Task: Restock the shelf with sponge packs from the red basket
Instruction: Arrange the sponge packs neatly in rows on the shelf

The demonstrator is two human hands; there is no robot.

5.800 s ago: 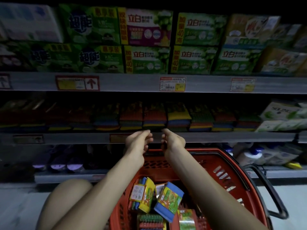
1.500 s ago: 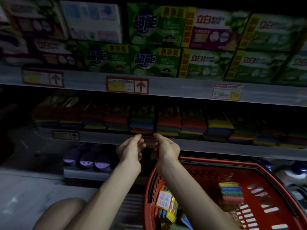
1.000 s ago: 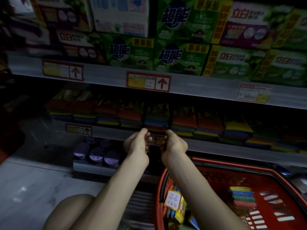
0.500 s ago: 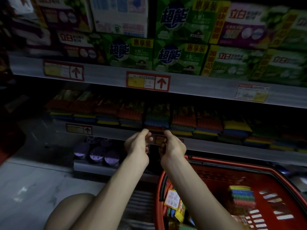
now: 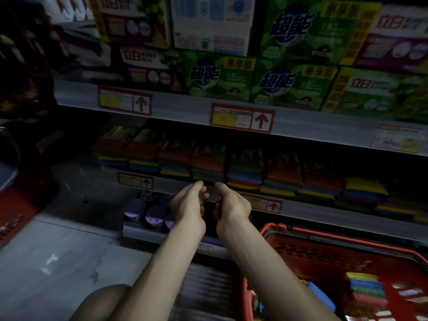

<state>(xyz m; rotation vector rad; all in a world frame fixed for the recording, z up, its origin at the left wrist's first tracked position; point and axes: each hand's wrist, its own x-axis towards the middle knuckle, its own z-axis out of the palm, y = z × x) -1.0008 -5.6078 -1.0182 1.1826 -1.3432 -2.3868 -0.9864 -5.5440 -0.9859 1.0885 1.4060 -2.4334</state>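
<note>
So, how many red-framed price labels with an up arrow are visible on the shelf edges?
4. On the upper shelf edge: left label, centre label. On the middle shelf edge: small left label, right label partly behind the right hand. Others may be hidden.

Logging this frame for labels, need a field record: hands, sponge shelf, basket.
left hand: at front edge of sponge shelf, fingers curled, hold unclear
right hand: beside left hand, same edge, hold unclear
sponge packs: row along that shelf
red basket: lower right, multicolour sponge stack inside
upper shelf: green boxes
</note>
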